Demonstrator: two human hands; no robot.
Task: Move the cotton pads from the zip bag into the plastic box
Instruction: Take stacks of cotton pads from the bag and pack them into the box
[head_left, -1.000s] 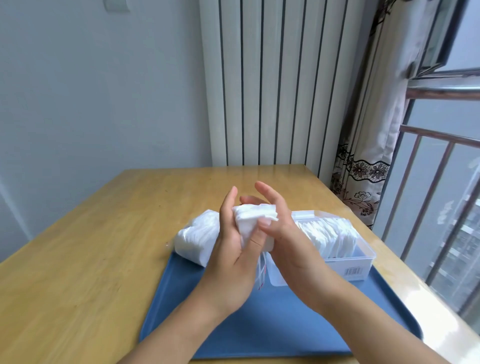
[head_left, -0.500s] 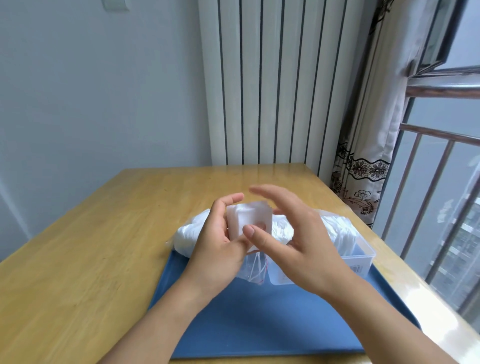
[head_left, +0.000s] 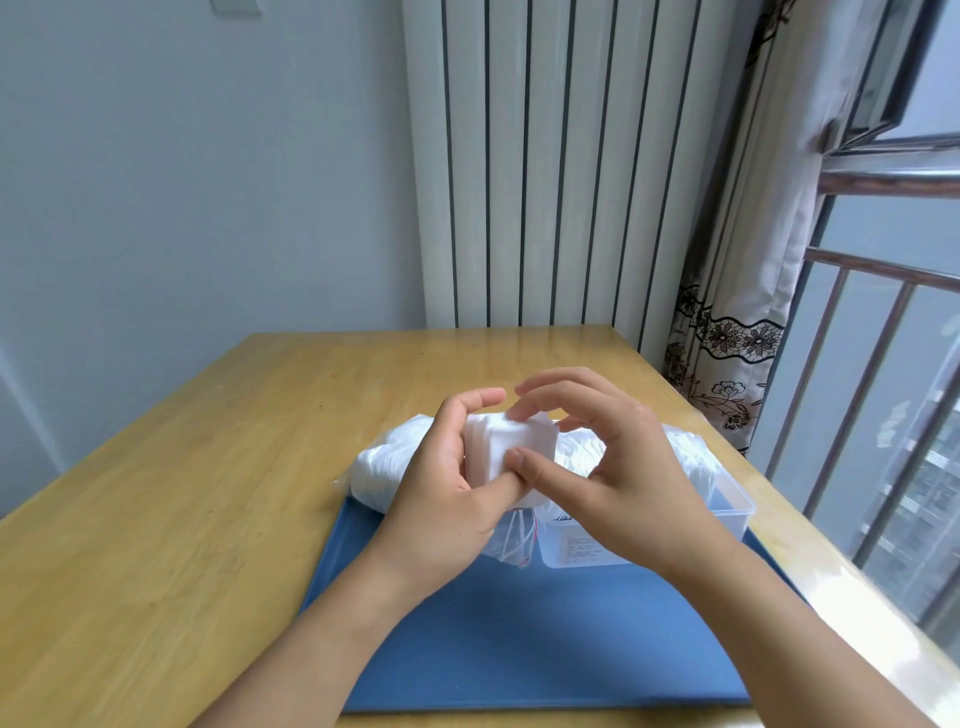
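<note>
Left hand (head_left: 447, 499) grips a stack of pads (head_left: 511, 449), fingers curled over the top edge and thumb across the near face, holding it upright above the tray (head_left: 519, 639). Right hand (head_left: 613, 467) meets the stack from 3 o'clock: its thumb tip presses the lower front of the stack beside the left thumb, and one curled fingertip touches the top edge, so it pinches the stack lightly while the other fingers arch above, free.

Bag (head_left: 389, 467) lies at 9 o'clock of the stack, bulging with white pads, half on the tray's far left corner and half on the surface (head_left: 182, 493). Its clear mouth with a red zip line hangs below the left hand, just beside the box (head_left: 727, 512).

That box sits on the tray at 3 o'clock of the bag, mostly hidden behind the right hand; a row of pads stands inside it along its far side, and a label shows on its near wall.

Beyond the surface, at 12 o'clock, stands a white radiator (head_left: 545, 166); a curtain (head_left: 748, 291) and window railing (head_left: 872, 395) are at 2 o'clock.
</note>
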